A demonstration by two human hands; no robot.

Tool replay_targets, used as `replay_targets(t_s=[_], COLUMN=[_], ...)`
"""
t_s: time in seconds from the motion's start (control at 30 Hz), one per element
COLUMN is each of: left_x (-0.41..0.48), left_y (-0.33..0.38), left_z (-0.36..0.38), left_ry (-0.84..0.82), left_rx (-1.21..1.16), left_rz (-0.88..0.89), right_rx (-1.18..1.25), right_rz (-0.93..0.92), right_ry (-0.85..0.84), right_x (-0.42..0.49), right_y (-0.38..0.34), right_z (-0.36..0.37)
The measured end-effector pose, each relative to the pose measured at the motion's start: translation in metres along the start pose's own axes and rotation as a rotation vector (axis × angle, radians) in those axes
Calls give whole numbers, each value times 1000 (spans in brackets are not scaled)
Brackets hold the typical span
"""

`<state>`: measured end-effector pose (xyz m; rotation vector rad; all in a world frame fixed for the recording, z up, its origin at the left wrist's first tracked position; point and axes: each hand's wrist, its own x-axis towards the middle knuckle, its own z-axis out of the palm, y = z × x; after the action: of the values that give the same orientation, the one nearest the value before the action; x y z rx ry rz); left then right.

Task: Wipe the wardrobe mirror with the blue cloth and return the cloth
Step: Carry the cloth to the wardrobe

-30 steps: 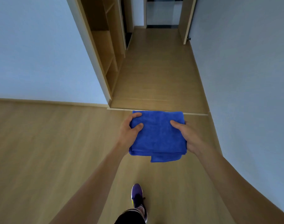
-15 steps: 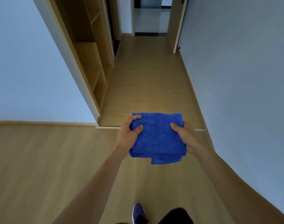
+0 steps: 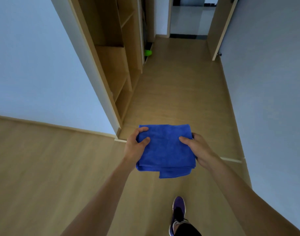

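A folded blue cloth (image 3: 164,150) is held flat in front of me at waist height, above the wooden floor. My left hand (image 3: 134,147) grips its left edge with the thumb on top. My right hand (image 3: 197,149) grips its right edge the same way. A loose corner of the cloth hangs down at the near side. An open wooden wardrobe (image 3: 115,65) with bare shelves stands ahead on the left. No mirror shows in this view.
A narrow corridor with wooden floor (image 3: 180,92) runs ahead between the wardrobe and a grey wall (image 3: 268,82). A green object (image 3: 148,52) lies low by the wardrobe's far end. A door (image 3: 221,28) stands open at the corridor's end. My purple shoe (image 3: 178,210) is below.
I have walked forward toward the corridor; the wardrobe and the floor threshold are closer and the green object has come into sight. Both hands keep the same hold on the cloth.
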<state>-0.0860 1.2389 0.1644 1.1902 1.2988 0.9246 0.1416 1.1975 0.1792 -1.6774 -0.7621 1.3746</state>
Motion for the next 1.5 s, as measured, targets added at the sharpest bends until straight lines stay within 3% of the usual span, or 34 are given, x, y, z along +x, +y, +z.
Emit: replay_targets(t_s=[0.5, 1.17, 1.5], left_x=[153, 457, 573], left_y=[41, 109, 125], left_z=[81, 31, 46], left_ry=[139, 151, 301], left_rx=[2, 17, 42], left_rz=[15, 60, 61], right_rx=[-104, -201, -248], right_rz=[-30, -111, -161], right_ry=[-38, -6, -187], right_x=[180, 444, 581], right_y=[-81, -243, -311], right_z=[-57, 18, 24])
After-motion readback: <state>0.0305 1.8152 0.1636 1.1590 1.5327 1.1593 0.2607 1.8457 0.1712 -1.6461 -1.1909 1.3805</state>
